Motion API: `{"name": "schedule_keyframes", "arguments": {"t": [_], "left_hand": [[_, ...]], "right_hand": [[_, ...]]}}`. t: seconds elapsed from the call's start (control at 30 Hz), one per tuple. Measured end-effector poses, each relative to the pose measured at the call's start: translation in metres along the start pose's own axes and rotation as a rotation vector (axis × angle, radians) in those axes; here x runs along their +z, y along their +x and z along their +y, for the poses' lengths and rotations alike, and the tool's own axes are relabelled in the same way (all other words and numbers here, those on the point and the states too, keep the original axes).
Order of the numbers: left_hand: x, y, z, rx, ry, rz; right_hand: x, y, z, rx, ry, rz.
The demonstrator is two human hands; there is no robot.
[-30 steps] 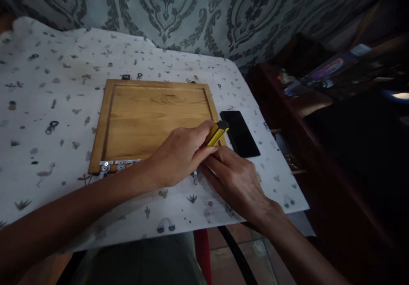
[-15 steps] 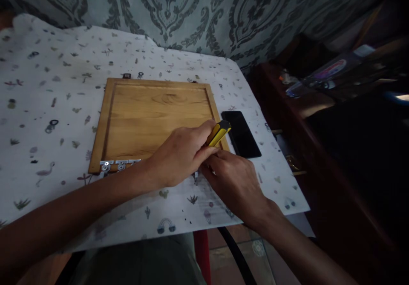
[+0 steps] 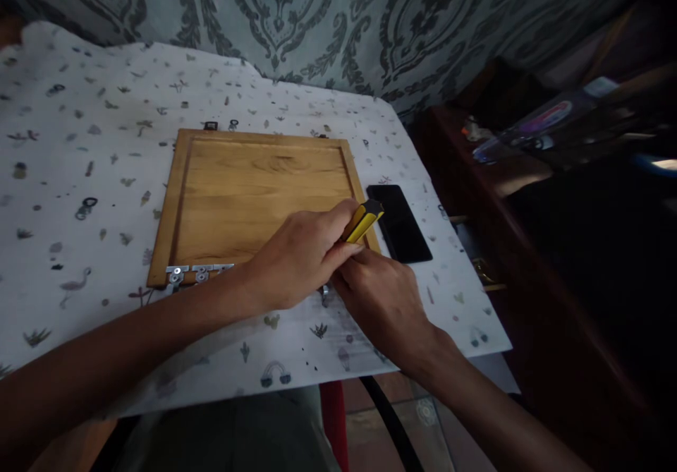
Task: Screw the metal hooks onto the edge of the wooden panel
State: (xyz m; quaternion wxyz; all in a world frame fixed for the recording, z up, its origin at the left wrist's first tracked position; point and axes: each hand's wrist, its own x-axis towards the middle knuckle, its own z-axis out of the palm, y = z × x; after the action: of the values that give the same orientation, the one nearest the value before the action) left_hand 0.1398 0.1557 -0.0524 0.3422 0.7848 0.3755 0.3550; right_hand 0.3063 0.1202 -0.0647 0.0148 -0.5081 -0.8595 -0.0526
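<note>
My left hand (image 3: 304, 257) is closed around the yellow-and-black handle of a screwdriver (image 3: 361, 224), which leans up to the right. Its shaft and tip are hidden behind my hands. My right hand (image 3: 383, 295) sits just below, fingers curled at the near right corner of a framed wooden panel (image 3: 254, 197); what its fingers hold, if anything, is out of sight. Metal hinges (image 3: 201, 273) line the panel's near edge at the left. Another metal piece (image 3: 324, 293) pokes out between my hands.
A black phone (image 3: 400, 224) lies right of the panel on the white patterned tablecloth (image 3: 116, 197). Dark metal fittings (image 3: 210, 125) show at the panel's far edge. A plastic bottle (image 3: 547, 119) lies on the dark furniture at the right. Behind the table is a patterned wall (image 3: 280, 20).
</note>
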Motion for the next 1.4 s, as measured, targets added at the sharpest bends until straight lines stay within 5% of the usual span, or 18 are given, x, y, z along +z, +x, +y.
{"name": "schedule_keyframes", "arguments": {"t": [0.37,0.47,0.63,0.9,1.4], "left_hand": [[0.0,0.0,-0.002,0.014,-0.021,0.012],[0.001,0.0,-0.002,0.018,-0.041,0.014],[-0.002,-0.001,0.0,0.017,-0.048,0.016],[-0.002,-0.003,-0.001,0.015,-0.008,0.017],[-0.002,-0.002,0.001,0.024,0.021,0.016]], "right_hand": [[0.005,-0.011,0.007,-0.209,0.123,0.36],[0.002,-0.019,0.009,-0.113,0.44,0.36],[0.009,-0.037,0.014,0.259,1.014,0.371],[0.04,-0.048,0.015,0.697,1.504,0.305],[0.042,-0.048,0.001,0.577,1.477,0.271]]}}
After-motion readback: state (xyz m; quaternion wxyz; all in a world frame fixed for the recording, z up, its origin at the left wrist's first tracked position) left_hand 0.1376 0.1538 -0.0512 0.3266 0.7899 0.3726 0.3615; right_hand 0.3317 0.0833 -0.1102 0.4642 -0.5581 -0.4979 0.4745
